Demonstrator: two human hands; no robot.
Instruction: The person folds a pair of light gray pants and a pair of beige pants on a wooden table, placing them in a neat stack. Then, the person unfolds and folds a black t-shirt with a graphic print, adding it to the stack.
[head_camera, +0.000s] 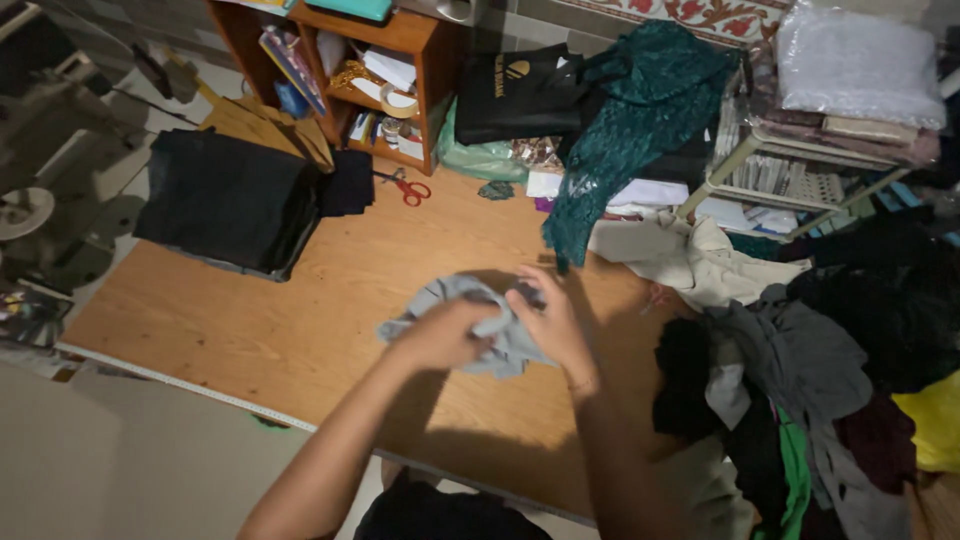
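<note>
Near the centre of the frame, both hands worked a bunched grey cloth (470, 325) just above the wooden board (300, 330). The left hand (440, 335) was clenched into the cloth's middle folds; the right hand (548, 322) had its fingers curled round the upper right edge, pinching fabric.

As a judgement: the cloth was crumpled, so a pull with both fists closed could have stretched or twisted it rather than opened it flat. The heap of clothes (800, 400) at lower right lay close beside the right forearm, and an elbow swing might have dragged pieces onto the board. The red scissors (408, 187) at upper centre lay well apart from the hands, no hazard unless cloth was flung over them. The dim light could also have hidden a seam or fold.

As for packages: a black bag (515, 95) with a yellowish emblem stood at top centre beside the shelf (345, 75); a pale green bag (480, 158) sat below it. A white plastic-wrapped bundle (855, 60) lay at upper right on a rack. A stack of black fabric (225, 200) sat at upper left.
</note>
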